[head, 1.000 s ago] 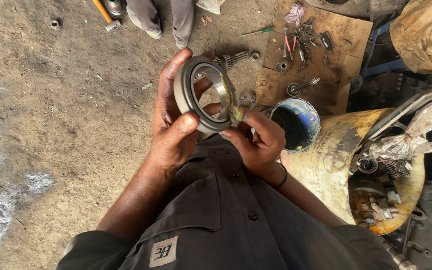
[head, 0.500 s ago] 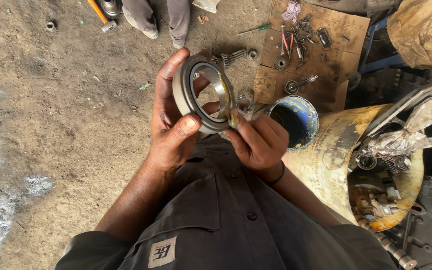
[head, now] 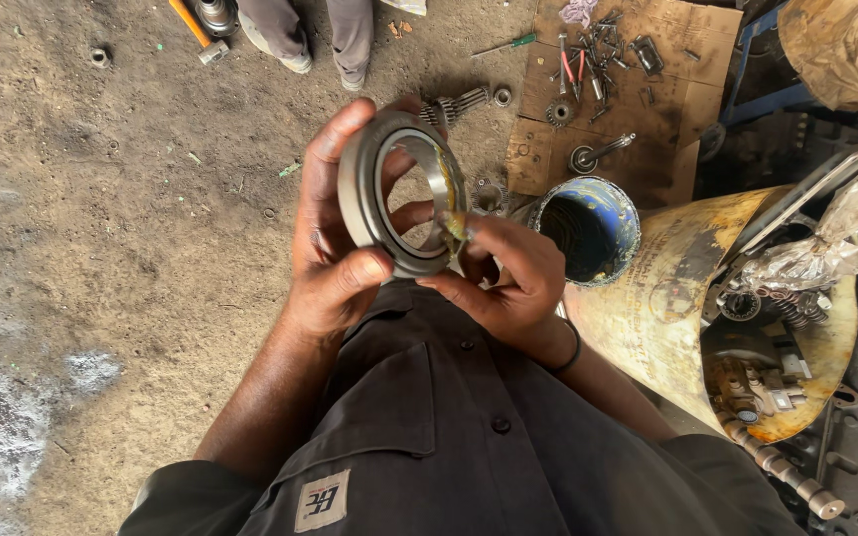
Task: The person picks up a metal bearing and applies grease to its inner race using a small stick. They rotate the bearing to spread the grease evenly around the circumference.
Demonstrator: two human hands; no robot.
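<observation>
My left hand (head: 332,248) grips a large grey metal bearing ring (head: 389,194), held upright on edge in front of my chest, thumb on its near rim and fingers behind it. My right hand (head: 510,278) is at the ring's right side, its fingertips pressing a smear of yellowish grease (head: 454,223) against the inner face. The ring's far rim is partly hidden by my left fingers.
A blue can (head: 588,226) stands open just right of my hands. A yellow metal drum (head: 687,308) full of greasy parts lies to the right. Tools and gears lie on a cardboard sheet (head: 638,109) ahead. Another person's legs (head: 320,35) stand on the dirt floor at top.
My right fingers have slid slightly along the ring's right inner edge. The ring stays in my left hand, tilted a little more toward me.
</observation>
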